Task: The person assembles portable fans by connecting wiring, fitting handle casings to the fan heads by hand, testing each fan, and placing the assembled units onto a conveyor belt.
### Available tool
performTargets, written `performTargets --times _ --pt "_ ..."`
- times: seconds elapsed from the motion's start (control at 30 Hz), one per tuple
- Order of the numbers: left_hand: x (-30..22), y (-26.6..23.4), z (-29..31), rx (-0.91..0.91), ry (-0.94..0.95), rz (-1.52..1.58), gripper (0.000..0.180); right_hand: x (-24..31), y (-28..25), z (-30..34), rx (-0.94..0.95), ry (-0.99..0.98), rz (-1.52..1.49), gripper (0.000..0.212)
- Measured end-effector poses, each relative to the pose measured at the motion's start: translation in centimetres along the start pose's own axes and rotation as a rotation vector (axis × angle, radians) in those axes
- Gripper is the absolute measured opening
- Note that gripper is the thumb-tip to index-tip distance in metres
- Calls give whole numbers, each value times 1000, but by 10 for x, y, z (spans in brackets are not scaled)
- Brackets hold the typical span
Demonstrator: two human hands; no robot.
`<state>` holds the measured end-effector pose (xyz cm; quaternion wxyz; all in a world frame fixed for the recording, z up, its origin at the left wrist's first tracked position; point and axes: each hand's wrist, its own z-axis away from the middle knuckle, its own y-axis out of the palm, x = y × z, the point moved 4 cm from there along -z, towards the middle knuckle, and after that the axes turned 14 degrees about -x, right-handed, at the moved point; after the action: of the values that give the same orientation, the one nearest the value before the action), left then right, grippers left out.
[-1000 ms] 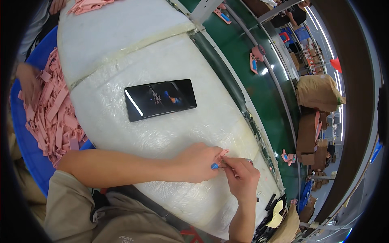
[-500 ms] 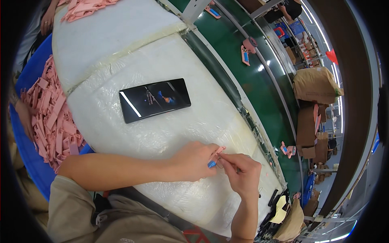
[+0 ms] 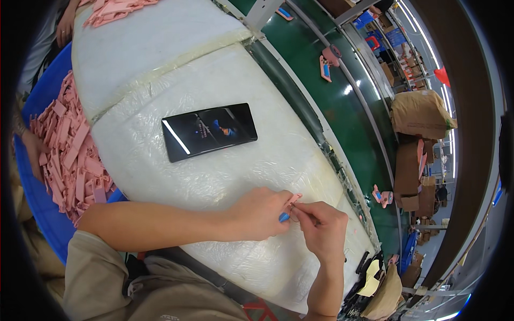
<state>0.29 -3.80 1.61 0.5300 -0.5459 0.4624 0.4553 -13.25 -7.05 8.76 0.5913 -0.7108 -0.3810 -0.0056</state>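
Over the near right part of the plastic-covered table, my left hand (image 3: pixel 259 215) is closed round a small pink plastic part (image 3: pixel 295 198), whose end sticks out past the fingers. A blue piece (image 3: pixel 284 217) shows below those fingers; whether it belongs to the pink part I cannot tell. My right hand (image 3: pixel 325 227) meets the left one, thumb and forefinger pinched at the part. A thin dark strand (image 3: pixel 294 219) runs from that pinch; its ends are hidden. Beyond the hands lies a black phone-like device (image 3: pixel 210 132) with a lit screen.
A blue tub (image 3: pixel 40 224) at the left holds many pink plastic parts (image 3: pixel 72 155), and another person's hand (image 3: pixel 33 152) reaches into it. More pink parts (image 3: pixel 115 10) lie on the far table. Beyond the edge, a green conveyor (image 3: pixel 342 123) carries pink-and-blue assemblies (image 3: pixel 383 196).
The view has shifted slightly, so the table and device sit a little farther right. Both hands stay together at the pink part, with only small finger movement.
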Motion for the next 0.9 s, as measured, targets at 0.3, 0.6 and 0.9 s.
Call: performTargets --times 0.3,0.6,0.9 --pt "5 5 2 -121 150 -23 21 -6 3 1 50 100 -37 11" --pt "4 6 3 -88 43 -18 26 -4 1 4 38 87 -27 9" --pt "7 6 0 -134 174 -112 28 -3 8 -10 31 96 -40 4"
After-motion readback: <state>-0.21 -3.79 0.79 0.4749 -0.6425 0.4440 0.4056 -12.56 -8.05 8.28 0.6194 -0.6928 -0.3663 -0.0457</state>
